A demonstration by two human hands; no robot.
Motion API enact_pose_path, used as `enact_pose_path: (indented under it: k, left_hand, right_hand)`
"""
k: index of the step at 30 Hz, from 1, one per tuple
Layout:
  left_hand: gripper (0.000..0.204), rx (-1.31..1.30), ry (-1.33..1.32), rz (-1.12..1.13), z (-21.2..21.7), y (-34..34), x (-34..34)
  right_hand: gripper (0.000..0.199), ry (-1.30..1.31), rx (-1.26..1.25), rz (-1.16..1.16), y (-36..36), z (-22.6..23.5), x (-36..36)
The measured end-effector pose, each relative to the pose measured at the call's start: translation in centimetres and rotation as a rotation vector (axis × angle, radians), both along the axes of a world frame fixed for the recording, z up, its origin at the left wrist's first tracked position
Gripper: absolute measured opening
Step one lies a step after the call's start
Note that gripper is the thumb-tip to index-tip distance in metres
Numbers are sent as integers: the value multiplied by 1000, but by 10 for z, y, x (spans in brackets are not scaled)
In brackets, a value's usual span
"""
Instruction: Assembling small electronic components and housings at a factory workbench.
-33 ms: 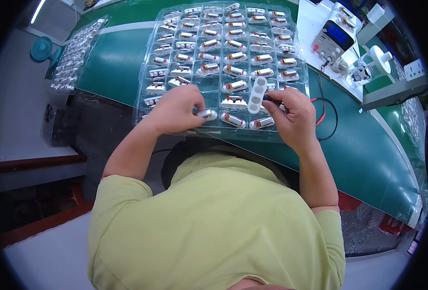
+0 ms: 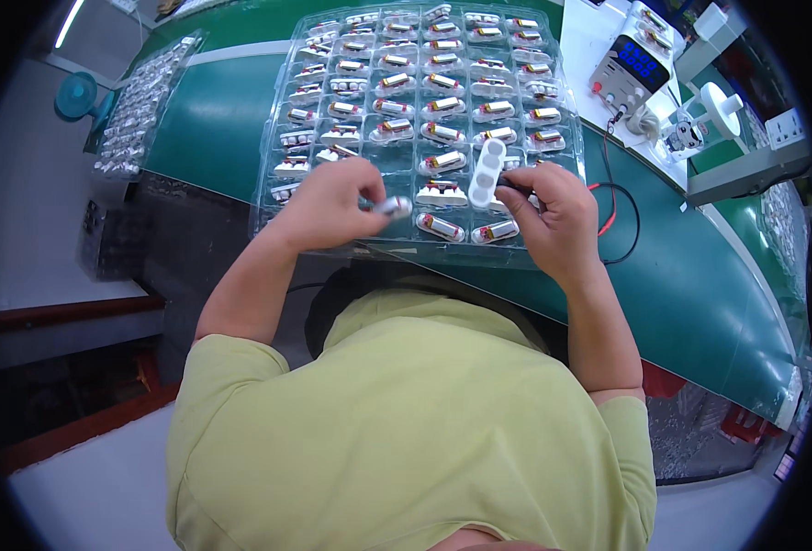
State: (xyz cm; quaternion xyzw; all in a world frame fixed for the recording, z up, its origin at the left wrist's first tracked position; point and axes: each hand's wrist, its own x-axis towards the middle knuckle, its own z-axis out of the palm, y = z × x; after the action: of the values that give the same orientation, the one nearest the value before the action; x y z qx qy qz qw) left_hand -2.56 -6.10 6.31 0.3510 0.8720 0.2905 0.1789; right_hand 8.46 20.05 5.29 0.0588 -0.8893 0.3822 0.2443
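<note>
Hands are over the near edge of the clear tray [image 2: 282, 138], which lies on the green worktop [image 2: 213, 119]. Left hand [image 2: 332, 204] is curled, thumb and fingers pinching a small silver cell [image 2: 394, 206] at one end; the cell points toward my right hand and hangs just above the tray's near row. Right hand [image 2: 557, 213] is closed round the lower end of a white holder [image 2: 487, 171], a narrow strip with round openings that sticks up and away from the fingers, tilted slightly over the tray. Cell and holder are near each other but not touching.

Beyond both hands the tray's pockets hold many more cells in rows, each silver with a coloured band; two lie in the pockets between my hands, just below the holder. Right of my right hand a black wire [image 2: 628, 230] and a red one loop over the worktop. Further out on that side stands a power supply [image 2: 633, 62] with a lit blue display. Far to the left of my left hand lies a second tray [image 2: 140, 106].
</note>
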Motion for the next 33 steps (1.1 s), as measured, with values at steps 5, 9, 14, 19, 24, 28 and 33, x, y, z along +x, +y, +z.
enact_pose_path:
  k: [5, 9, 14, 19, 24, 28, 33]
  left_hand:
    - [44, 761, -839, 278, -4, 22, 2]
    - [51, 845, -1088, 298, -15, 47, 8]
    - [43, 807, -1241, 318, -36, 64, 14]
    - [44, 720, -743, 156, -29, 82, 29]
    - [52, 562, -471, 23, -30, 89, 29]
    - [51, 583, -556, 6, -37, 89, 25]
    - [49, 669, -507, -15, -39, 92, 33]
  right_hand:
    - [10, -45, -48, 41, -1, -8, -5]
    - [15, -176, -144, 18, -2, -16, -3]
    - [21, -274, -310, 55, -2, -27, -1]
    - [21, -270, -304, 61, -4, -34, 0]
    - [19, -322, -406, 128, -2, -33, 0]
    - [14, -162, -245, 117, -3, -31, 1]
    - [13, -149, -180, 91, -4, -32, 2]
